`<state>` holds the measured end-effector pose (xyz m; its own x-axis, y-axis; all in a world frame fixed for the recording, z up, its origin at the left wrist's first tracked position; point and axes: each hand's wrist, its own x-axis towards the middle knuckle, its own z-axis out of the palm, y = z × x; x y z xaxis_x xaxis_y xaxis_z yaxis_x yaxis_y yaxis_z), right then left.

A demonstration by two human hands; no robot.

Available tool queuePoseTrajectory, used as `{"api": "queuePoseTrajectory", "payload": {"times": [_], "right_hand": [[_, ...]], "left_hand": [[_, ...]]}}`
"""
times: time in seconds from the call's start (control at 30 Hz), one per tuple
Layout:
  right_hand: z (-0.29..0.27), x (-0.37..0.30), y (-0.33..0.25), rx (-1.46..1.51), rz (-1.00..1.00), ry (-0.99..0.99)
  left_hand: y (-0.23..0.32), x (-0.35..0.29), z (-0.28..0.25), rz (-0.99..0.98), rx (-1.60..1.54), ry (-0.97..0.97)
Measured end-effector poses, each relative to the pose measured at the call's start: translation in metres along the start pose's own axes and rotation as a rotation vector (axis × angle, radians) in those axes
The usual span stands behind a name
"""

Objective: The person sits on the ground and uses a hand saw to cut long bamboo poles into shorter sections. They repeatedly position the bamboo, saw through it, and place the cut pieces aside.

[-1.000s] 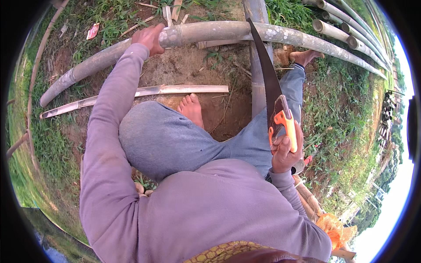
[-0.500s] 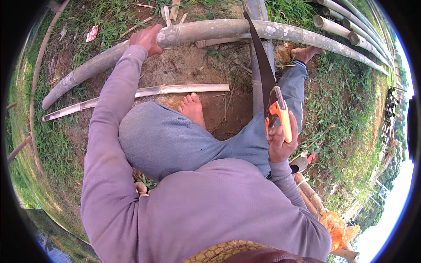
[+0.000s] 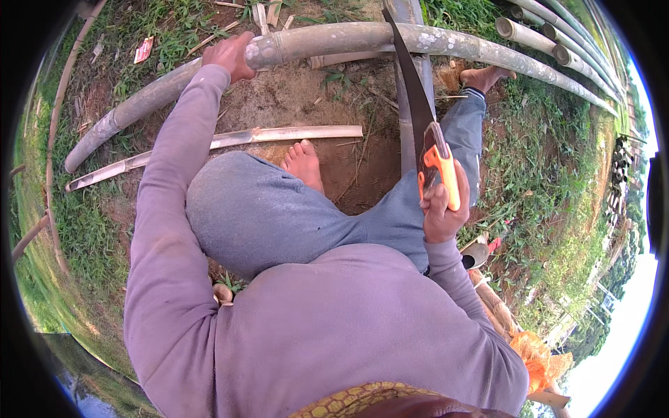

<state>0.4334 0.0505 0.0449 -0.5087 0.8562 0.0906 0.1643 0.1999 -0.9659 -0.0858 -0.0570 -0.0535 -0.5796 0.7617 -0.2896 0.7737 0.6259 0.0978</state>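
A long grey-green bamboo pole [image 3: 327, 42] runs across in front of me, resting over another bamboo pole [image 3: 406, 146] that points away from me. My left hand [image 3: 230, 56] is closed around the long pole, left of its middle. In my right hand [image 3: 446, 209] is the orange handle of a handsaw [image 3: 417, 90], gripped above my right thigh. The saw's dark blade reaches away from me, and its far end lies against the long pole close to where the two poles cross. Whether the teeth have cut in, I cannot tell.
A split bamboo strip [image 3: 279, 134] lies on the ground beside my bare foot [image 3: 303, 166]. Several cut bamboo poles [image 3: 529, 38] are stacked at the far right. An orange net bag [image 3: 540, 359] sits at the lower right, and a red-and-white packet [image 3: 143, 50] lies in the grass.
The saw and my right hand have shifted slightly away from me and a little left. My left hand still holds the pole in much the same place.
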Motion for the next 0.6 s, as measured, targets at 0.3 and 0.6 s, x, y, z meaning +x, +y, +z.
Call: {"api": "queuePoseTrajectory", "payload": {"times": [0.3, 0.6], "right_hand": [[0.103, 0.218, 0.030, 0.060, -0.076, 0.055], [-0.015, -0.016, -0.004, 0.055, 0.159, 0.019]], "left_hand": [[0.014, 0.013, -0.012, 0.016, 0.036, -0.004], [0.005, -0.005, 0.000, -0.009, 0.033, -0.010]]}}
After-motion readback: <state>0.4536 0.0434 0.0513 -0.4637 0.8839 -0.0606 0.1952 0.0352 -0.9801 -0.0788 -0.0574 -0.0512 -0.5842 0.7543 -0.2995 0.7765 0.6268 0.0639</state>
